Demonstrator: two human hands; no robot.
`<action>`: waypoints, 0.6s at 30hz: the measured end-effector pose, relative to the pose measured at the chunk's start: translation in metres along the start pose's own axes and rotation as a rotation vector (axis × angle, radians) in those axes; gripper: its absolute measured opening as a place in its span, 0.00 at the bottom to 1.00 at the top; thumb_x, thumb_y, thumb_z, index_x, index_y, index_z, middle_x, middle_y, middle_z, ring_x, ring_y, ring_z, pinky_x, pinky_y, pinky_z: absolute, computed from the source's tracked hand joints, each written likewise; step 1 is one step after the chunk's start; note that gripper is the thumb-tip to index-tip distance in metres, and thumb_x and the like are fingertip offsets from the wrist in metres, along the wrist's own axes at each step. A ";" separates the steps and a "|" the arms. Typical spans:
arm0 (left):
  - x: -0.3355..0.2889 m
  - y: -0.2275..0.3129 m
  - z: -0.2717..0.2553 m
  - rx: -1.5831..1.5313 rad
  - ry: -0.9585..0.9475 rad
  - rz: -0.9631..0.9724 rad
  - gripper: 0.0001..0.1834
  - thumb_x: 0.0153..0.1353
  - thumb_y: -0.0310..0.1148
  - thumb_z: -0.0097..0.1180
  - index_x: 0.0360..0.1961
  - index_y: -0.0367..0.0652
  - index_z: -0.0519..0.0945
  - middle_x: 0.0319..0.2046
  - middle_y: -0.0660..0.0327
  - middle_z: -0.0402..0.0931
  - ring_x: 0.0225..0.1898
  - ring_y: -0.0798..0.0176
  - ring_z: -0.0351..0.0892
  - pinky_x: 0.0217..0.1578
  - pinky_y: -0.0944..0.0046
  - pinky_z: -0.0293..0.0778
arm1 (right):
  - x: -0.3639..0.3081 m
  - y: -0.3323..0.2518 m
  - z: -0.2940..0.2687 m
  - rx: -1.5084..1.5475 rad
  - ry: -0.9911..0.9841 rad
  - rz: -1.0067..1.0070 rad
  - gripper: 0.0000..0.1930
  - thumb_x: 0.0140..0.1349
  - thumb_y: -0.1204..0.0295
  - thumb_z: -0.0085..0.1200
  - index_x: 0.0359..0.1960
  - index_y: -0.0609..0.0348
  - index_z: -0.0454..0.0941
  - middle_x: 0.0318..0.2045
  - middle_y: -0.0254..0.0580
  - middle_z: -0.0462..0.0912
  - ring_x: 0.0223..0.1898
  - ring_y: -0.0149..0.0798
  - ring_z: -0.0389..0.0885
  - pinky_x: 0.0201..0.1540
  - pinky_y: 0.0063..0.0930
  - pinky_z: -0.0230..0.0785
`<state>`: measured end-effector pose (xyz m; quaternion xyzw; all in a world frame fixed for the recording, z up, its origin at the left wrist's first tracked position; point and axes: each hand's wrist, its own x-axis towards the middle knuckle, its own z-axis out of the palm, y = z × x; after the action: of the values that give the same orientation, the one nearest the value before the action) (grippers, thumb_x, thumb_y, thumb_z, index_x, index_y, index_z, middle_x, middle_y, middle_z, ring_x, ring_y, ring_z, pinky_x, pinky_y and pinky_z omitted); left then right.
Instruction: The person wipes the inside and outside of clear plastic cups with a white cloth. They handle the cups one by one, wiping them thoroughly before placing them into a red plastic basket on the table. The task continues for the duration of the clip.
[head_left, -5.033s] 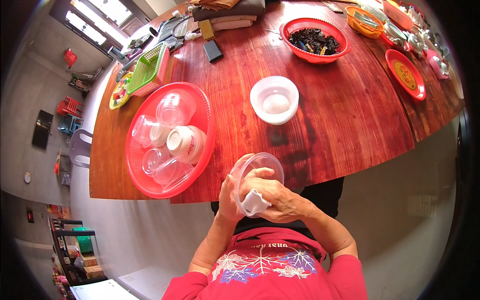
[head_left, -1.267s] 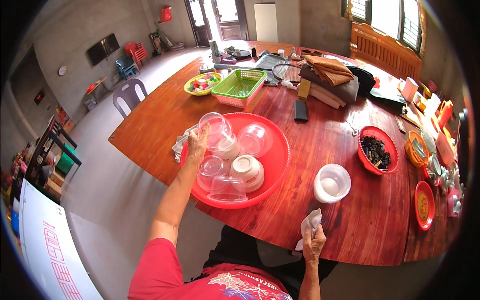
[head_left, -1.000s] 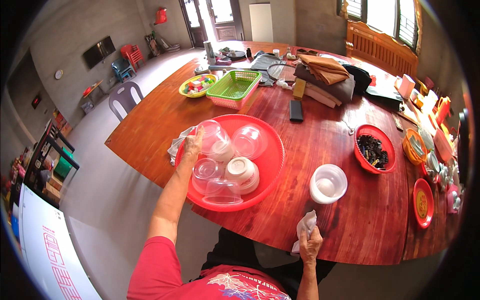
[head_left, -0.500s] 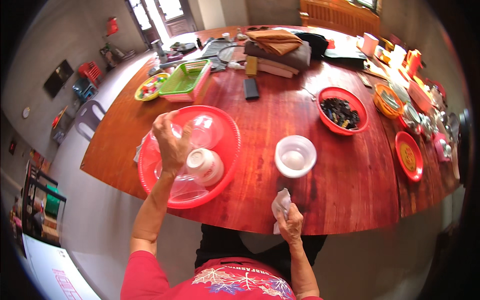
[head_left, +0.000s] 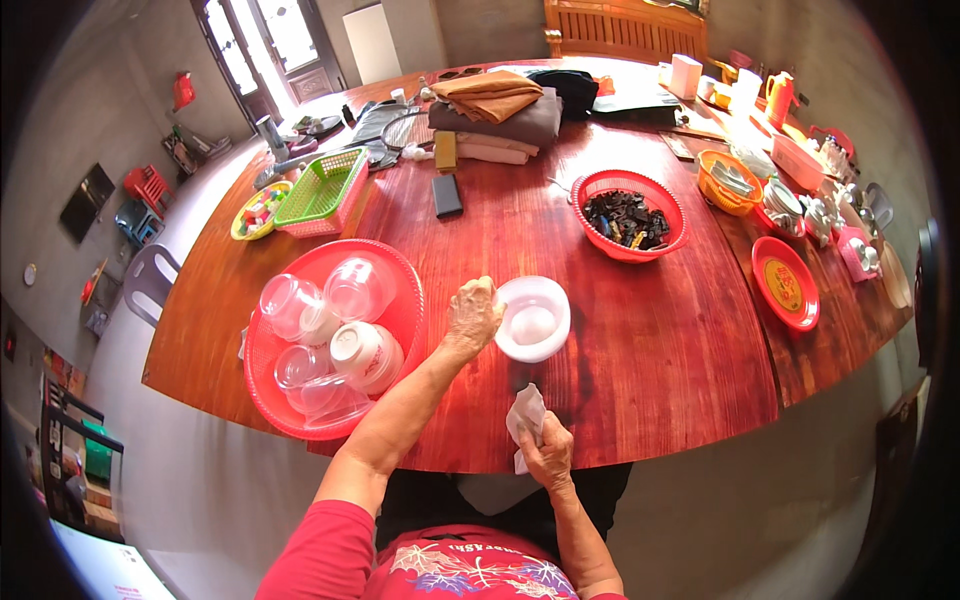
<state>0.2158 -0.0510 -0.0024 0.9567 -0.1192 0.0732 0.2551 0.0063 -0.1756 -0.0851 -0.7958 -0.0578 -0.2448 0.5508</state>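
My left hand (head_left: 475,318) is at the left rim of a white, translucent plastic bowl (head_left: 534,345), its fingers curled and pinched against the edge. The bowl stands upright on the red-brown wooden table. Closer to me, my right hand (head_left: 549,455) grips a crumpled white cloth (head_left: 525,412) near the table's front edge. To the left of both hands, a large red plastic basin (head_left: 262,372) holds several clear plastic containers (head_left: 360,287) and white cups (head_left: 365,352) with red print.
Behind the basin sit a green and pink basket (head_left: 322,190) and a yellow bowl (head_left: 262,212). A black box (head_left: 447,196) lies before folded cloths (head_left: 500,110). Rightward are a red basket (head_left: 630,250) of dark small pieces, a red plate (head_left: 806,310) and an orange basket (head_left: 728,200).
My left hand has moved right, from above the red basin to the rim of the white bowl. The right hand still grips the cloth. The whole view has shifted a little.
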 end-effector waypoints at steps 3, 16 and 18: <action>-0.006 0.009 -0.004 -0.025 0.119 0.060 0.13 0.53 0.38 0.65 0.36 0.42 0.83 0.36 0.49 0.76 0.36 0.44 0.81 0.37 0.48 0.77 | 0.000 -0.001 -0.002 0.016 0.008 -0.005 0.08 0.55 0.76 0.58 0.31 0.65 0.71 0.27 0.51 0.75 0.29 0.55 0.78 0.31 0.42 0.70; -0.022 0.012 -0.036 -0.607 0.384 0.094 0.12 0.70 0.35 0.49 0.37 0.38 0.63 0.34 0.50 0.75 0.35 0.56 0.82 0.30 0.57 0.77 | -0.004 0.010 0.004 0.093 0.060 0.075 0.11 0.58 0.77 0.56 0.43 0.63 0.75 0.32 0.42 0.79 0.33 0.39 0.80 0.37 0.30 0.72; -0.050 0.026 -0.044 -1.006 0.248 -0.031 0.11 0.70 0.35 0.47 0.38 0.39 0.61 0.40 0.49 0.75 0.37 0.55 0.83 0.26 0.62 0.79 | -0.008 0.011 -0.001 0.192 0.061 0.172 0.13 0.61 0.78 0.53 0.48 0.62 0.75 0.35 0.35 0.79 0.37 0.28 0.76 0.41 0.25 0.71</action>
<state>0.1576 -0.0409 0.0376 0.7017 -0.0943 0.1159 0.6967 0.0029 -0.1797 -0.0974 -0.7337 0.0044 -0.2139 0.6449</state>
